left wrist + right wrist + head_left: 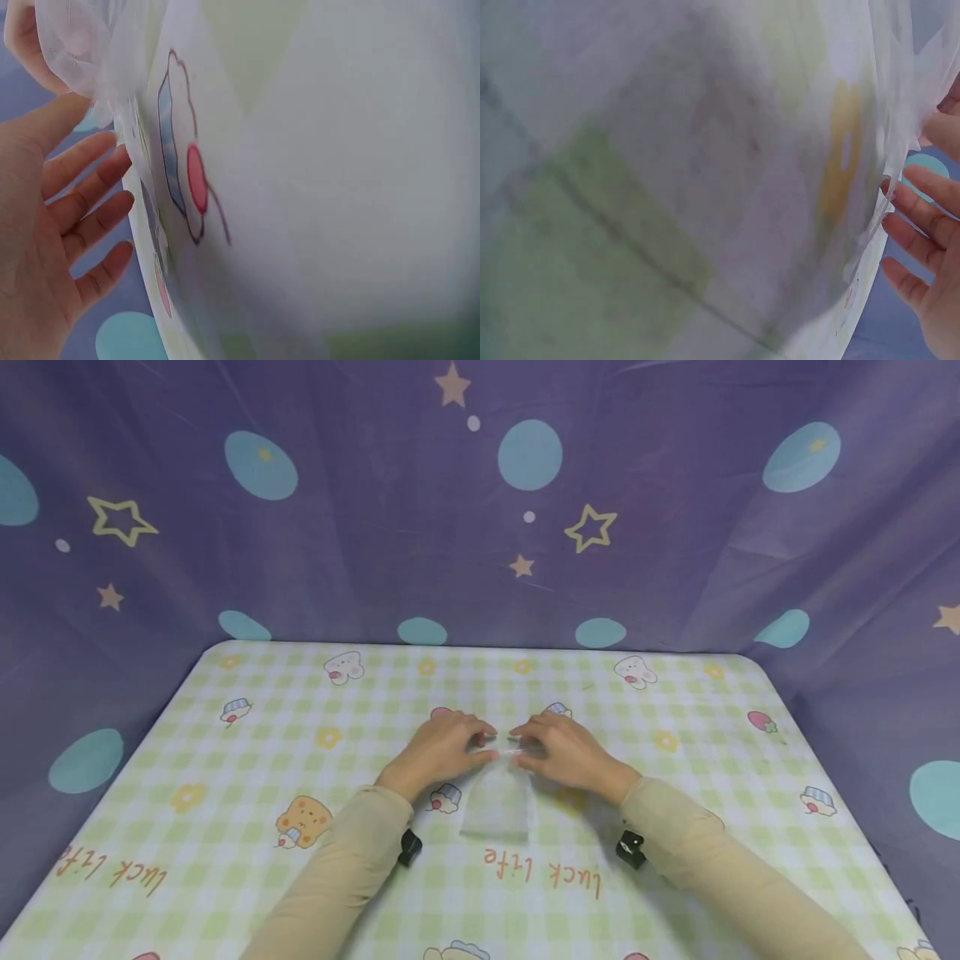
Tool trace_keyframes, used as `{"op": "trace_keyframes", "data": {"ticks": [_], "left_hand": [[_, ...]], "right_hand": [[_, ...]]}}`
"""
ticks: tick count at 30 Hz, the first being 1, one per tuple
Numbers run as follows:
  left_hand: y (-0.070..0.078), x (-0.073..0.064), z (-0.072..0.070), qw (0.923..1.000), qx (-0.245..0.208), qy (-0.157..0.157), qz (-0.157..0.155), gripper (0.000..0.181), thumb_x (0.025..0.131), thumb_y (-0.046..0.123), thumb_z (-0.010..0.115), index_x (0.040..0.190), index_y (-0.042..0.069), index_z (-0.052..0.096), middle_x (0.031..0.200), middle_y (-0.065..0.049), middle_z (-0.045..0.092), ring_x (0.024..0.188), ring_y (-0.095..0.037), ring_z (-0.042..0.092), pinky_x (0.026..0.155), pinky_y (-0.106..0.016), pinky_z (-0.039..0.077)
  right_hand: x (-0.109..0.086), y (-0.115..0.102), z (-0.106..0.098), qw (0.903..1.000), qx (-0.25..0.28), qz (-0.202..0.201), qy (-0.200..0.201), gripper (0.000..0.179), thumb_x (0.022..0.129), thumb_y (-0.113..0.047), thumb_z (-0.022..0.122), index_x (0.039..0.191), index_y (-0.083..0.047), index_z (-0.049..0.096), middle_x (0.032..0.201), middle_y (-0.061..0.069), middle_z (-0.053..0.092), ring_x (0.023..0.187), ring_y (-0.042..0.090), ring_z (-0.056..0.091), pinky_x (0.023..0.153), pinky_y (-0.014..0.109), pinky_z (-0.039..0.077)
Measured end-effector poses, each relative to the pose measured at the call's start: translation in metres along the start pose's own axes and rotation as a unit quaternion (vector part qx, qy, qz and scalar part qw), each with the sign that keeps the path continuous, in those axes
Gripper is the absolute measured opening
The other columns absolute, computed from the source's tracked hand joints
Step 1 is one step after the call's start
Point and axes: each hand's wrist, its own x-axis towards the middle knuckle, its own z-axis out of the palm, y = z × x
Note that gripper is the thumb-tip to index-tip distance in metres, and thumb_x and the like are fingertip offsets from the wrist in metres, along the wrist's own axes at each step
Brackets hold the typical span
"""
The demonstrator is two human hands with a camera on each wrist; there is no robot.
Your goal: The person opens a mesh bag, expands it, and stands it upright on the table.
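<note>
A small see-through white pouch (pixel 498 806) lies near the middle of the table, wider at its near end and gathered narrow at its far end. From the left, my left hand (pixel 450 745) pinches the gathered part between thumb and fingertips. My right hand (pixel 567 752) grips it likewise from the right, a short gap from the left. In the left wrist view the sheer pouch (pixel 124 45) bunches at the thumb, while the other fingers spread loosely. The right wrist view shows the pouch's thin folds (pixel 889 82) beside the thumb; the exact fingertip contact is partly hidden.
A green-and-white checked tablecloth (pixel 247 777) with cartoon prints covers the table. Behind and around it hangs a purple curtain (pixel 390 543) with stars and blue ovals. Black wrist straps (pixel 632 849) sit under both beige sleeves (pixel 742 868).
</note>
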Motion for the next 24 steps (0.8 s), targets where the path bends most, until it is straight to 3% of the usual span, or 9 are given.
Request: {"op": "trace_keyframes", "data": {"ticks": [6, 14, 20, 24], "left_hand": [[0.007, 0.002, 0.004, 0.9999, 0.004, -0.007, -0.006, 0.036, 0.088, 0.042, 0.074, 0.116, 0.018, 0.072, 0.089, 0.010, 0.061, 0.084, -0.010, 0.057, 0.077, -0.031, 0.048], [0.015, 0.002, 0.005, 0.9998, -0.001, -0.005, -0.019, 0.032, 0.087, 0.041, 0.076, 0.111, 0.019, 0.073, 0.086, 0.013, 0.062, 0.082, -0.009, 0.057, 0.079, -0.034, 0.047], [0.019, -0.002, 0.007, 0.9986, -0.041, -0.012, -0.032, 0.037, 0.089, 0.038, 0.074, 0.122, 0.021, 0.070, 0.093, 0.016, 0.068, 0.084, -0.007, 0.060, 0.079, -0.035, 0.048], [0.023, -0.009, 0.008, 0.9975, -0.063, -0.002, -0.032, 0.030, 0.090, 0.036, 0.073, 0.118, 0.023, 0.072, 0.095, 0.013, 0.070, 0.084, -0.007, 0.062, 0.077, -0.033, 0.049]], "right_hand": [[-0.002, -0.003, 0.004, 0.9997, -0.020, -0.006, -0.013, 0.043, 0.085, -0.038, 0.078, 0.117, -0.010, 0.072, 0.100, 0.000, 0.064, 0.086, 0.014, 0.057, 0.078, 0.034, 0.050], [-0.003, -0.002, 0.010, 0.9998, -0.014, 0.005, -0.012, 0.042, 0.083, -0.037, 0.080, 0.114, -0.011, 0.069, 0.104, 0.000, 0.064, 0.096, 0.017, 0.060, 0.090, 0.037, 0.049], [-0.007, -0.008, 0.010, 0.9995, 0.021, 0.022, 0.006, 0.037, 0.082, -0.030, 0.082, 0.109, -0.015, 0.063, 0.101, -0.002, 0.065, 0.094, 0.015, 0.061, 0.084, 0.036, 0.051], [-0.010, -0.013, 0.009, 0.9991, 0.033, 0.012, 0.024, 0.035, 0.082, -0.026, 0.083, 0.106, -0.016, 0.059, 0.098, -0.003, 0.066, 0.091, 0.014, 0.064, 0.081, 0.036, 0.051]]}}
